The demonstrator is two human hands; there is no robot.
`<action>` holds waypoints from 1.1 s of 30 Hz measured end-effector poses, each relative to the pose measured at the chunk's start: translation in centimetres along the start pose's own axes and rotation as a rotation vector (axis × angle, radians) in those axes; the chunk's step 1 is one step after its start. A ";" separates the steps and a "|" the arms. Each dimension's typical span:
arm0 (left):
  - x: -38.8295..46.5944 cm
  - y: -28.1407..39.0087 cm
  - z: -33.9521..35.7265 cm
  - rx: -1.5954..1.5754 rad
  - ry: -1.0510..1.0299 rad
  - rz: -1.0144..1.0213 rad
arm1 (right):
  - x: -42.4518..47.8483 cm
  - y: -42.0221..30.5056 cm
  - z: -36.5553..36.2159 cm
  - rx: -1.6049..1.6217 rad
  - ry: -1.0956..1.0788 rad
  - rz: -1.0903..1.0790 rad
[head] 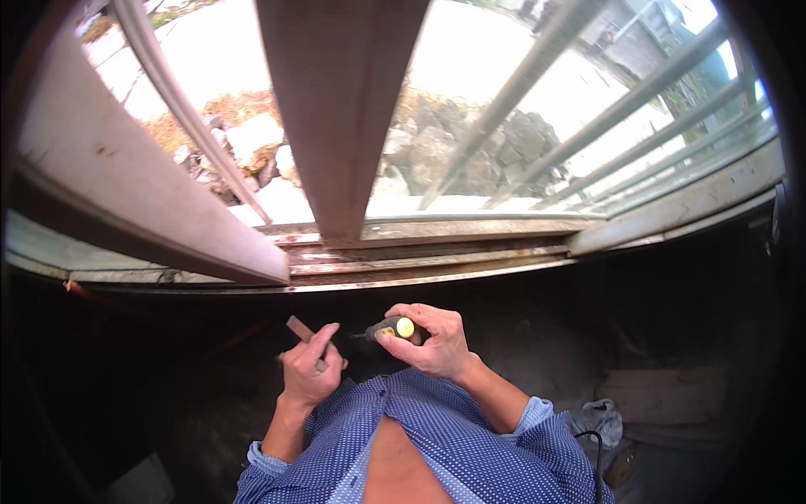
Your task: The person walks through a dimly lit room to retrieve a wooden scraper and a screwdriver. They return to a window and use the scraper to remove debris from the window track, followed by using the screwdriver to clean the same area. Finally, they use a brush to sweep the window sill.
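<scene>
My right hand [434,340] grips the dark handle of a screwdriver [391,330], which has a yellow-green end cap and a thin shaft pointing left. My left hand [310,364], to its left, is closed around a narrow flat strip [300,329], its brownish end standing out above the fingers; its material is unclear. The two hands are apart, in front of the patterned blue shirt. Beyond them runs a worn, dirty sliding-window track [428,264]. The screwdriver touches neither the track nor the strip.
A white sash edge [189,208] stands at left and a wide upright frame member [340,113] in the middle. Metal bars [522,82] and rocks [441,151] show outside. A plastic bag [601,423] and flat boards [661,397] lie at lower right.
</scene>
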State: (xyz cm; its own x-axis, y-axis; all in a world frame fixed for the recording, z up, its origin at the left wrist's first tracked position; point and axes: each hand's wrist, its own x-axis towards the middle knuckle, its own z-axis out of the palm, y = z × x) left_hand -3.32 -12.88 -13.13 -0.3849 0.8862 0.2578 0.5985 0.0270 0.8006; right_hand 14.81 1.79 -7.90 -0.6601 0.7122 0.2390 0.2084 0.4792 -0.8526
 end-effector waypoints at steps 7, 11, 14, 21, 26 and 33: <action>-2.6 -1.1 -1.1 0.059 -0.010 0.053 | 0.9 -1.5 5.9 0.021 -0.204 -0.151; -4.8 -1.8 -2.2 0.082 0.025 -0.031 | 1.0 -1.7 8.7 0.029 -0.245 -0.246; -6.4 -2.3 -2.9 0.105 0.027 -0.114 | 1.0 -2.0 10.5 0.086 -0.323 -0.256; -10.1 -0.9 -2.8 0.136 0.241 -0.239 | 0.9 -4.5 12.2 0.126 -0.544 -0.371; -10.8 -1.5 0.6 0.139 0.429 -0.275 | 0.5 -3.2 12.0 0.000 -0.692 -0.483; -10.8 0.9 3.4 0.216 0.480 -0.323 | 0.5 -1.4 8.5 0.165 -0.756 -0.352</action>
State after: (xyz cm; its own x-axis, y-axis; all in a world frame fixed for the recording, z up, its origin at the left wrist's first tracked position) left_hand 3.79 -20.81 -17.03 -0.8135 0.5122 0.2753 0.5085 0.3971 0.7640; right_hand 8.05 -2.87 -10.56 -0.9836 -0.0268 0.1782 -0.1686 0.4856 -0.8578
